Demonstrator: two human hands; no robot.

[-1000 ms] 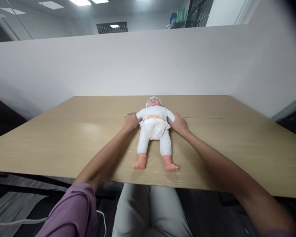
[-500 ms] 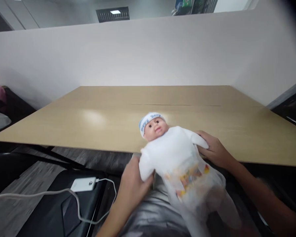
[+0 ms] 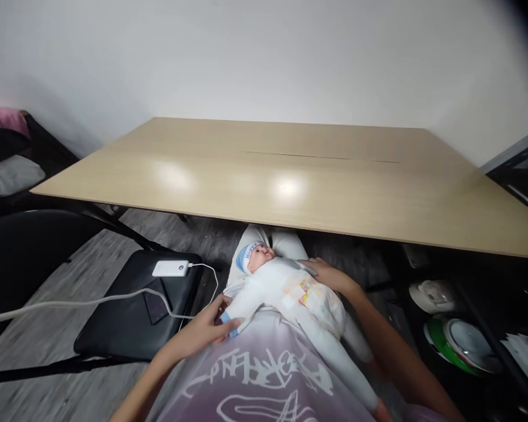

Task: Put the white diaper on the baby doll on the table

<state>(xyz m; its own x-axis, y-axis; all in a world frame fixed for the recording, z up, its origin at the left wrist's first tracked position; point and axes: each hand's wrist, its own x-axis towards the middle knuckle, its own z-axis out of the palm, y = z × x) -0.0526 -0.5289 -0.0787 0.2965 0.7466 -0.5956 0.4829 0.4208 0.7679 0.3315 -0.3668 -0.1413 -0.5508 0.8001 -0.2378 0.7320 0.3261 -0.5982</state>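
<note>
A baby doll (image 3: 279,281) in white clothes and a blue-and-white cap (image 3: 247,258) lies on its back across my lap, below the table edge. Over its middle is a diaper (image 3: 321,299) with an orange and yellow print. My left hand (image 3: 217,321) has the blue-cuffed end of one doll arm between thumb and fingers. On the other side, my right hand (image 3: 328,274) holds the doll by its other arm; its fingertips are partly hidden. The doll's legs slant toward the lower right, against my shirt.
A wooden table (image 3: 229,176) spans the view in front of me. At left, a black chair (image 3: 118,319) bears a white power bank (image 3: 171,268) with a cable and a dark phone-like slab (image 3: 157,302). Lower right, a green-rimmed round container (image 3: 449,346) sits on a dark shelf.
The doll has gone from upright at the table edge to lying on my lap, both hands lowering with it. My view has tilted downward, bringing my shirt and the right-hand shelf into sight.
</note>
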